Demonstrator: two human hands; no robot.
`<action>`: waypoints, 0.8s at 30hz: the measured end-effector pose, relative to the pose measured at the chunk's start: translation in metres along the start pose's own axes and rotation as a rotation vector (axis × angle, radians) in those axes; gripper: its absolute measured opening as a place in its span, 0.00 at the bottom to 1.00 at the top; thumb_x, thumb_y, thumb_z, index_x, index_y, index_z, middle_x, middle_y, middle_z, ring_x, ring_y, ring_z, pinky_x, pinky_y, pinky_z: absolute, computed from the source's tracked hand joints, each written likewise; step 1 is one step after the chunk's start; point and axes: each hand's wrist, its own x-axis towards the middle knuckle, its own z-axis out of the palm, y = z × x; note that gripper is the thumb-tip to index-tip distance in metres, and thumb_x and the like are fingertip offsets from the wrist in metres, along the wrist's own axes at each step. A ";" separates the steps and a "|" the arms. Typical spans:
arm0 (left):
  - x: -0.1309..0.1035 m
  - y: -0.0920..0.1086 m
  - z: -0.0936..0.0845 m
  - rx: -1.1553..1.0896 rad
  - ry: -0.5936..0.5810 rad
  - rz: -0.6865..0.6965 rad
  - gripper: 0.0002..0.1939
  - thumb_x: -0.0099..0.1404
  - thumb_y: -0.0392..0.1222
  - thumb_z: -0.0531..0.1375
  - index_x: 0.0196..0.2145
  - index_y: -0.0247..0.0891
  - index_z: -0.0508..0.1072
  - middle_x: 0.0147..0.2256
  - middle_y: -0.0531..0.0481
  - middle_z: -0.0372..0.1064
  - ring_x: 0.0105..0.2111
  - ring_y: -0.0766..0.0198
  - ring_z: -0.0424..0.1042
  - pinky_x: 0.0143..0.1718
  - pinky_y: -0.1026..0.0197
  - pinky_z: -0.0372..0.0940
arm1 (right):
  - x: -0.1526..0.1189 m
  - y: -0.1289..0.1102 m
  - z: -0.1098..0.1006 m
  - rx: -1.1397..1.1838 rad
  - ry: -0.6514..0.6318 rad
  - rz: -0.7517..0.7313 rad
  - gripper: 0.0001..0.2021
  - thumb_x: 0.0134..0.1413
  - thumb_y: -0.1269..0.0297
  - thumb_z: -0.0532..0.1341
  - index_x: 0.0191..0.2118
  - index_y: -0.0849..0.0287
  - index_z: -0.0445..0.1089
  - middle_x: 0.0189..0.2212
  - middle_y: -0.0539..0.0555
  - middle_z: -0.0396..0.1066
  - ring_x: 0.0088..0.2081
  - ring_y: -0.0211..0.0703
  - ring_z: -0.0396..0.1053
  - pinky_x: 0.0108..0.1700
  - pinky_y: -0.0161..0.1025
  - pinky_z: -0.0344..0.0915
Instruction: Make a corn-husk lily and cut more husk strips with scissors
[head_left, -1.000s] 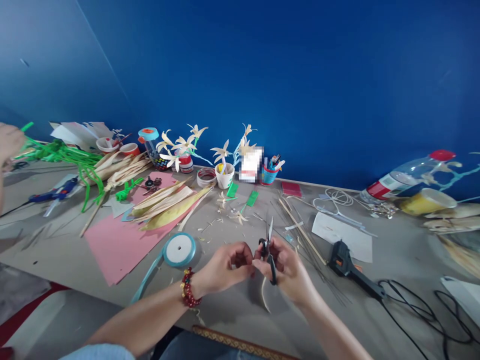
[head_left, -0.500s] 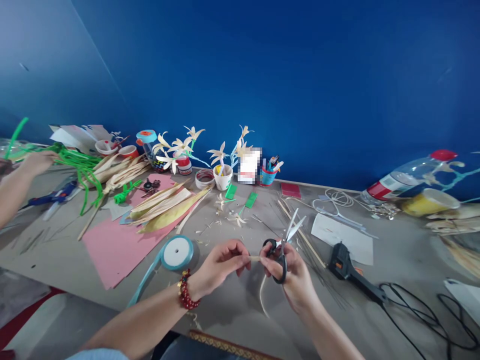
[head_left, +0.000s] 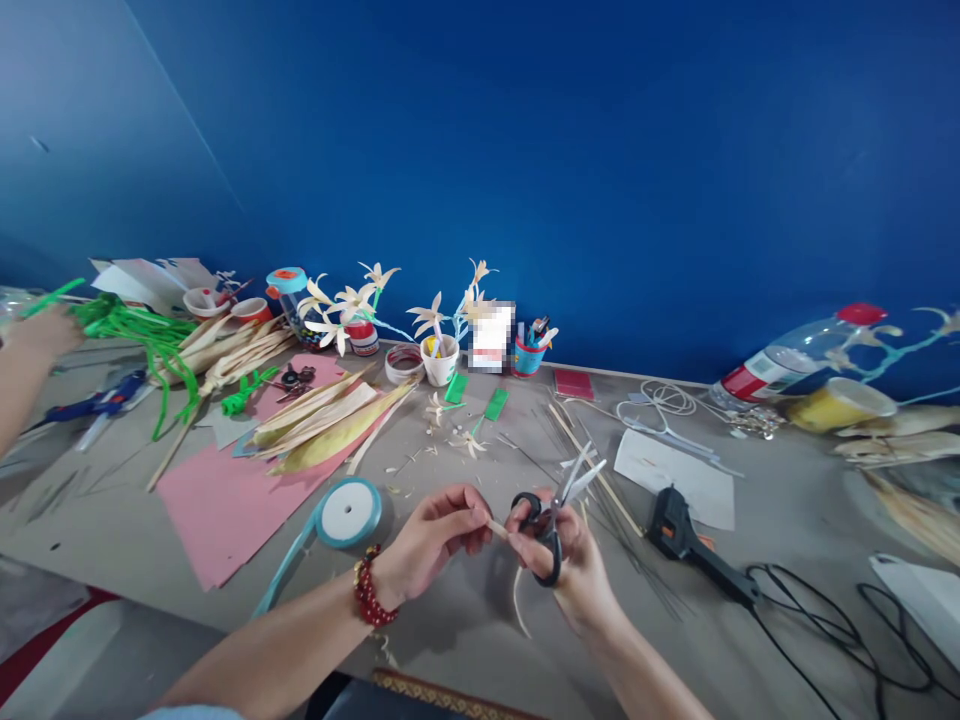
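Between the fingertips of my left hand [head_left: 439, 537] is one end of a short, narrow pale strip [head_left: 497, 528], which looks like dried husk. My right hand [head_left: 579, 575] pinches the strip's other end while its fingers also hold black-handled scissors [head_left: 576, 478], blades slightly apart and pointing up and away. A thin pale strand [head_left: 519, 605] curves down onto the table below the right hand. To the left of my left hand lies a roll of light blue ribbon [head_left: 367, 519]. Small husk flowers [head_left: 471, 442] with green paper pieces [head_left: 496, 404] lie beyond my hands.
Dried husks [head_left: 322, 425] lie on pink paper [head_left: 202, 510] to the left. Husk flowers stand in a white cup [head_left: 441, 369]. On the right are a glue gun [head_left: 686, 535] with its black cable and a plastic bottle [head_left: 772, 375]. Another person's hand [head_left: 49, 332] is by green stems [head_left: 142, 330].
The strip between my hands now slopes down to the right instead of lying level. The scissors have dropped slightly. At far left, the other person's hand has shifted left and the green stem has lowered.
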 end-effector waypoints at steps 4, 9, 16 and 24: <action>0.000 -0.001 0.001 -0.113 -0.028 -0.084 0.08 0.59 0.36 0.67 0.27 0.33 0.71 0.23 0.52 0.67 0.23 0.70 0.64 0.26 0.66 0.55 | -0.002 0.002 -0.001 0.013 0.009 -0.025 0.15 0.42 0.64 0.74 0.32 0.56 0.67 0.26 0.47 0.70 0.25 0.34 0.63 0.27 0.31 0.61; -0.001 -0.005 0.002 -0.250 -0.096 -0.149 0.09 0.60 0.35 0.65 0.26 0.33 0.69 0.22 0.51 0.66 0.19 0.73 0.58 0.26 0.66 0.54 | -0.004 0.006 0.000 0.056 -0.036 -0.013 0.14 0.45 0.63 0.72 0.32 0.56 0.66 0.25 0.47 0.69 0.24 0.35 0.64 0.27 0.33 0.61; 0.002 -0.009 0.000 -0.342 -0.083 -0.115 0.09 0.61 0.35 0.65 0.26 0.34 0.68 0.22 0.54 0.62 0.20 0.73 0.56 0.25 0.67 0.52 | -0.001 0.007 -0.003 0.062 -0.012 -0.012 0.13 0.46 0.62 0.72 0.32 0.56 0.66 0.25 0.47 0.68 0.24 0.35 0.62 0.27 0.33 0.60; 0.004 -0.004 -0.006 0.251 0.151 0.155 0.10 0.65 0.47 0.63 0.37 0.37 0.73 0.33 0.49 0.67 0.29 0.66 0.63 0.32 0.65 0.59 | 0.013 0.010 -0.022 -0.220 0.142 -0.079 0.14 0.43 0.59 0.73 0.33 0.57 0.70 0.29 0.51 0.73 0.28 0.41 0.70 0.31 0.36 0.67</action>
